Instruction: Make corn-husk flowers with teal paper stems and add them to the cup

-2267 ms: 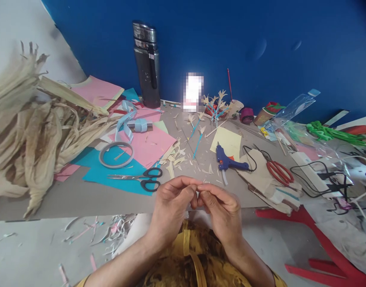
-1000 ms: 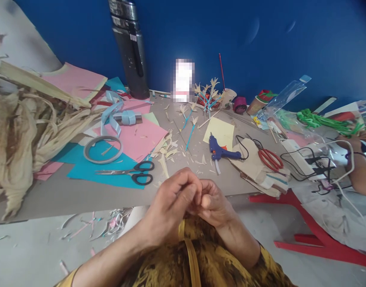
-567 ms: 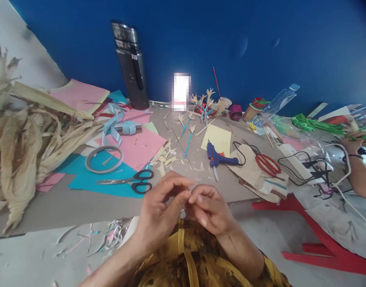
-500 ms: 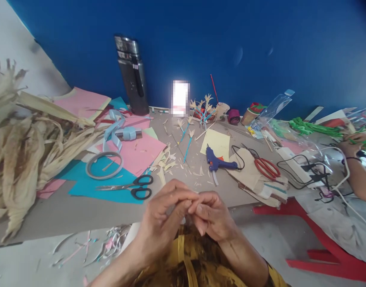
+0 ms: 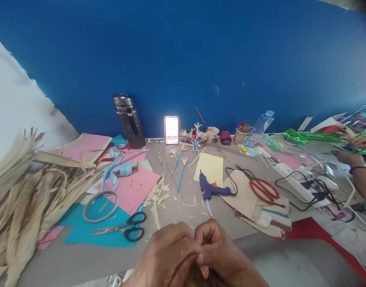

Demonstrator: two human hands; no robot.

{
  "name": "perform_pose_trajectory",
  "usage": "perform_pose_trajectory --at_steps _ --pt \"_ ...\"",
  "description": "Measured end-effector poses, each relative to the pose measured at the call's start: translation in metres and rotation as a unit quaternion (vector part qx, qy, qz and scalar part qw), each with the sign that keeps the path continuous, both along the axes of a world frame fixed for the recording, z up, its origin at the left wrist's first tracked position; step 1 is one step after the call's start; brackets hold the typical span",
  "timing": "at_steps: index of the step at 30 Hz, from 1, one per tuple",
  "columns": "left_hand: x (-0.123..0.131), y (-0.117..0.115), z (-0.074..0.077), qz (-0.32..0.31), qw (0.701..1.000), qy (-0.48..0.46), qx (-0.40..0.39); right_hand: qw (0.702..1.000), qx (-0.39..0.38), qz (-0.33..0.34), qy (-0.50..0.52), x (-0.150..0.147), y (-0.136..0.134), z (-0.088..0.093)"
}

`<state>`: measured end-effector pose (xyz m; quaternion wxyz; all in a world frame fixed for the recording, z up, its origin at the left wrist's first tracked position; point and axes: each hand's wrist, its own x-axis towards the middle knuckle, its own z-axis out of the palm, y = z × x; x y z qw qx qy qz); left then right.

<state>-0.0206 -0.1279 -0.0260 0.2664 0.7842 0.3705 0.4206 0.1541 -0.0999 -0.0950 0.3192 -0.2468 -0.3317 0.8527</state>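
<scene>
Low in the head view, at the table's near edge, my left hand point(image 5: 172, 249) and my right hand point(image 5: 217, 247) meet with fingers pinched together. Whatever lies between the fingertips is hidden or too small to make out. Beyond them are pale husk scraps point(image 5: 159, 195) and blue-stemmed husk flowers point(image 5: 181, 175). A blue glue gun point(image 5: 211, 189) rests on its side, partly near a yellow paper sheet point(image 5: 211, 165). Black-handled scissors point(image 5: 133, 227) lie left of my hands on blue paper point(image 5: 105, 237).
Dried corn husks point(image 5: 24, 207) heap at the left, near a tape roll point(image 5: 101, 206) and a dark flask point(image 5: 130, 123). To the right are red-handled scissors point(image 5: 263, 190), a work glove point(image 5: 257, 203) and a power strip point(image 5: 299, 187). Another person's hand point(image 5: 352, 159) is at the far right.
The camera view has tilted upward, so the table and my hands sit lower in the picture. My hands stay together, with the knuckles now covering more of the fingertips.
</scene>
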Motion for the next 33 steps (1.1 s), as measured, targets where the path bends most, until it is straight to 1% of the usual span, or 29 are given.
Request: perform_pose_trajectory --at_steps 2,4,7,9,11,13,14,15,16,17,18,20,22,23,26,28,29,31,32,33 --pt "0.012 0.008 0.005 0.0 1.0 0.027 0.005 1.0 -0.001 -0.013 0.015 0.007 0.004 -0.001" --pt "0.028 0.015 0.007 -0.013 1.0 0.022 -0.016 0.999 0.001 -0.023 0.022 0.017 0.009 -0.001" --pt "0.051 0.028 0.008 -0.034 0.994 0.024 -0.102 0.999 0.008 -0.024 0.022 0.038 0.015 0.003" --pt "0.062 0.039 0.007 -0.018 0.983 0.033 -0.179 1.0 0.018 -0.013 0.016 0.054 0.019 0.008" --pt "0.064 0.055 0.005 0.039 0.969 0.044 -0.242 0.999 0.036 -0.016 0.004 0.072 0.021 0.012" --pt "0.057 0.076 0.002 0.128 0.95 0.094 -0.267 0.997 0.062 -0.041 -0.019 0.088 0.023 0.015" --pt "0.05 0.088 0.0 0.18 0.939 0.141 -0.258 0.995 0.071 -0.055 -0.034 0.095 0.023 0.017" --pt "0.043 0.099 -0.002 0.248 0.924 0.186 -0.224 0.995 0.071 -0.06 -0.046 0.1 0.023 0.018" --pt "0.036 0.111 -0.004 0.288 0.909 0.229 -0.195 0.995 0.065 -0.06 -0.054 0.104 0.024 0.018" --pt "0.029 0.122 -0.006 0.316 0.893 0.263 -0.182 0.995 0.056 -0.056 -0.057 0.106 0.024 0.018" --pt "0.023 0.132 -0.009 0.338 0.876 0.289 -0.188 0.996 0.048 -0.053 -0.056 0.106 0.025 0.018" --pt "0.016 0.148 -0.015 0.362 0.848 0.327 -0.208 0.996 0.047 -0.057 -0.053 0.102 0.027 0.017" --pt "0.013 0.158 -0.023 0.362 0.837 0.347 -0.217 0.993 0.071 -0.072 -0.061 0.094 0.029 0.013" --pt "0.012 0.162 -0.027 0.358 0.84 0.346 -0.216 0.991 0.087 -0.08 -0.068 0.09 0.029 0.011" --pt "0.006 0.165 -0.035 0.353 0.851 0.325 -0.211 0.982 0.137 -0.093 -0.096 0.076 0.034 0.006" --pt "0.0 0.162 -0.034 0.356 0.862 0.302 -0.199 0.974 0.157 -0.102 -0.124 0.065 0.038 0.006" --pt "-0.003 0.16 -0.031 0.353 0.875 0.265 -0.197 0.97 0.164 -0.109 -0.142 0.058 0.041 0.007" --pt "-0.008 0.152 -0.025 0.33 0.909 0.132 -0.219 0.959 0.18 -0.126 -0.18 0.043 0.047 0.011" --pt "-0.01 0.146 -0.021 0.304 0.92 0.043 -0.245 0.952 0.191 -0.135 -0.197 0.036 0.051 0.013" --pt "-0.011 0.141 -0.018 0.271 0.921 -0.048 -0.277 0.945 0.2 -0.143 -0.215 0.028 0.055 0.017"
